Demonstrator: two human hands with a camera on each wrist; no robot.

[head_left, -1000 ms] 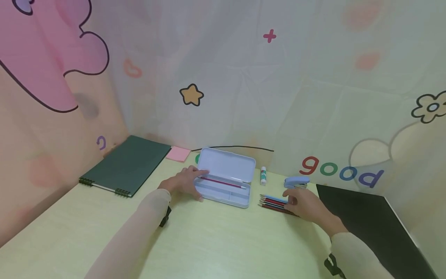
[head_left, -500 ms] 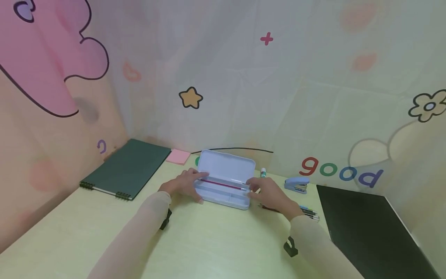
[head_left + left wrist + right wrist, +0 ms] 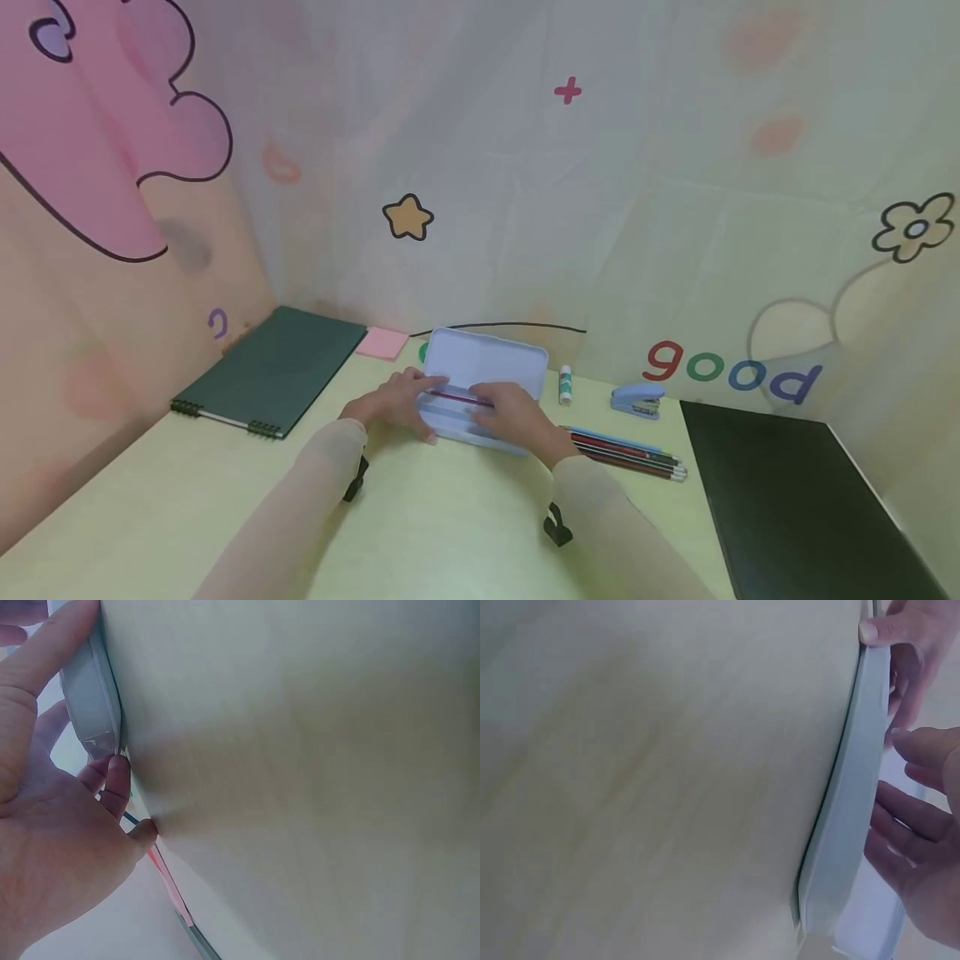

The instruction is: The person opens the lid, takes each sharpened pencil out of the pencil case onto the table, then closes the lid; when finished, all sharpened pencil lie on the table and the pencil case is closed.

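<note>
An open pale blue pencil case (image 3: 489,363) lies near the back of the yellowish table (image 3: 450,517), its lid tipped up. A pink pencil (image 3: 456,397) lies inside it. My left hand (image 3: 396,398) grips the case's left end, thumb on the front wall and fingers on the far side. In the left wrist view my left hand (image 3: 52,817) touches the case (image 3: 90,697). My right hand (image 3: 513,413) rests over the tray with loosely straight fingers and hides most of it. In the right wrist view my right hand (image 3: 919,817) hovers by the case wall (image 3: 847,825), holding nothing I can see.
Several pencils (image 3: 628,453) lie to the right of the case. Behind them stand a glue stick (image 3: 565,386) and a blue stapler (image 3: 637,398). A green spiral notebook (image 3: 273,372) and pink sticky notes (image 3: 382,342) are at the left, a black mat (image 3: 787,492) at the right.
My right hand left the loose pencils, moved left past the case's right end, and now lies over the tray. My left hand stayed on the case's left end.
</note>
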